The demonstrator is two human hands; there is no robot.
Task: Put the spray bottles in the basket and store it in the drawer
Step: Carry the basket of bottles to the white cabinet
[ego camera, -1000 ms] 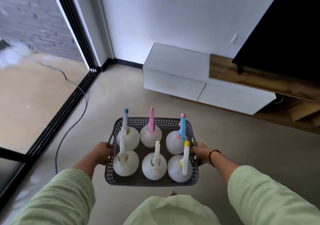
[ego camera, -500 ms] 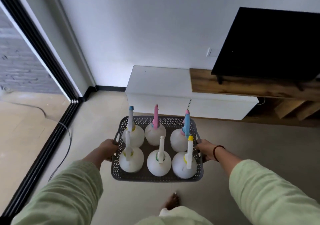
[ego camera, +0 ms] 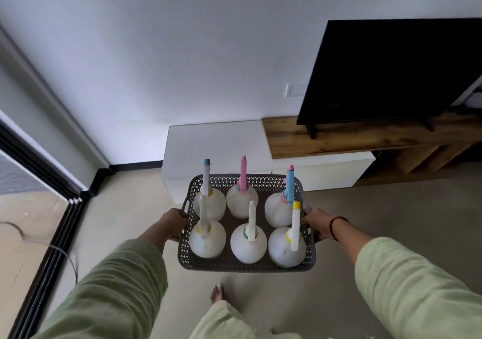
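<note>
Grey plastic basket [ego camera: 245,265] is in the air above the floor, in front of the white cabinet [ego camera: 234,143]. Six white spray bottles [ego camera: 207,239] stand upright inside it, in two rows. The left hand [ego camera: 173,221] and the right hand [ego camera: 317,225] each close around one side handle.

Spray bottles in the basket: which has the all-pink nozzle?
The back-row middle bottle; its neighbours' nozzles are white with a blue tip, and blue.
</note>
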